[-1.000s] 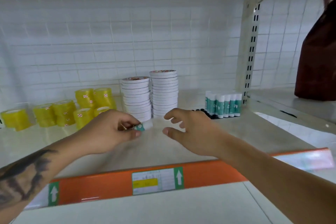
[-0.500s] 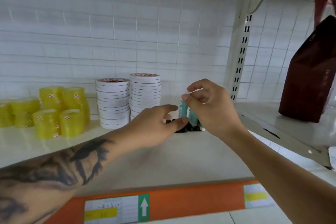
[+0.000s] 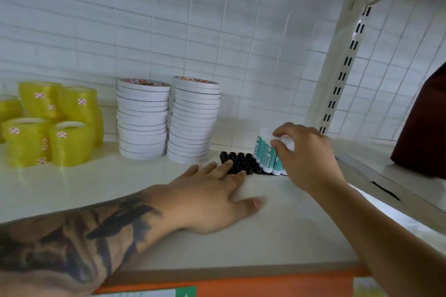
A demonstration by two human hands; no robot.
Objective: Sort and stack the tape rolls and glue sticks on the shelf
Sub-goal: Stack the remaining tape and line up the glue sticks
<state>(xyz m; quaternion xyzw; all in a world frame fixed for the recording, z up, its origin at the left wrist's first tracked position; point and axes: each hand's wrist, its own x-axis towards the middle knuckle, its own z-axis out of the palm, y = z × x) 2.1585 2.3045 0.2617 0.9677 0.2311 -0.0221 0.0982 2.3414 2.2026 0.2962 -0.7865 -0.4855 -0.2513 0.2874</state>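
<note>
A row of white and teal glue sticks (image 3: 265, 153) stands upright in a black holder tray (image 3: 241, 163) on the white shelf (image 3: 277, 236). My right hand (image 3: 306, 157) pinches the white cap of a glue stick at the right end of that row. Flat on the shelf lies my left hand (image 3: 212, 195), its straight fingertips touching the black tray's front left corner. Two tall stacks of white tape rolls (image 3: 169, 118) stand behind it to the left. Yellow tape rolls (image 3: 53, 125) are stacked at the far left.
A white slotted upright post (image 3: 337, 79) rises just right of the glue sticks. Beyond it, a dark red bag (image 3: 424, 128) stands on the neighbouring shelf. An orange price strip (image 3: 265, 284) runs along the shelf's front edge. A white grid panel backs the shelf.
My left hand passed the glue stick to my right hand, which carried it to the row in the tray. The left hand then went flat against the tray. The camera moved closer.
</note>
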